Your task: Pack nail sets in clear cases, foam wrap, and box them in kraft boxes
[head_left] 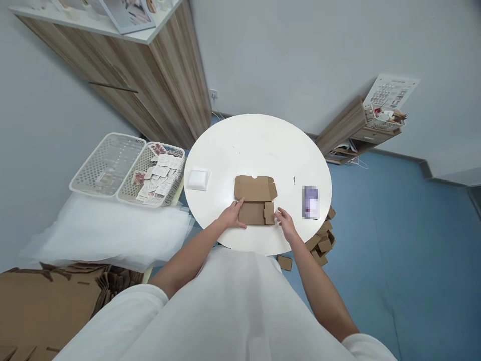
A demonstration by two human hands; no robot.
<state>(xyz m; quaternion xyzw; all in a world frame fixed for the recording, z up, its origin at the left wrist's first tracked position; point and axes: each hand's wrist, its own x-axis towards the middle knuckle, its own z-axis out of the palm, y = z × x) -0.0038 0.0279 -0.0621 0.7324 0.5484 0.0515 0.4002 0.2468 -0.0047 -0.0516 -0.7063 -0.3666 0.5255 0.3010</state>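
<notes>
A small brown cardboard mailer box (pixel 252 214) lies partly folded on the round white table (pixel 263 145). Its lid flap is spread out at the far side, and a side piece stands folded inward at the right end. My left hand (pixel 231 215) grips the left end, fingers on the far corner and thumb toward the near one. Just off the right end is my right hand (pixel 286 223), fingers loosely bent and apart; whether the fingertips touch the cardboard I cannot tell.
A white padded packet (pixel 198 179) lies at the table's left, a blurred purple item (pixel 310 202) at its right. White baskets (pixel 108 165), one with cards, plastic sheets (pixel 112 225) and flat cardboard (pixel 45 306) are on my left. Folded boxes (pixel 321 243) lie on the floor at right.
</notes>
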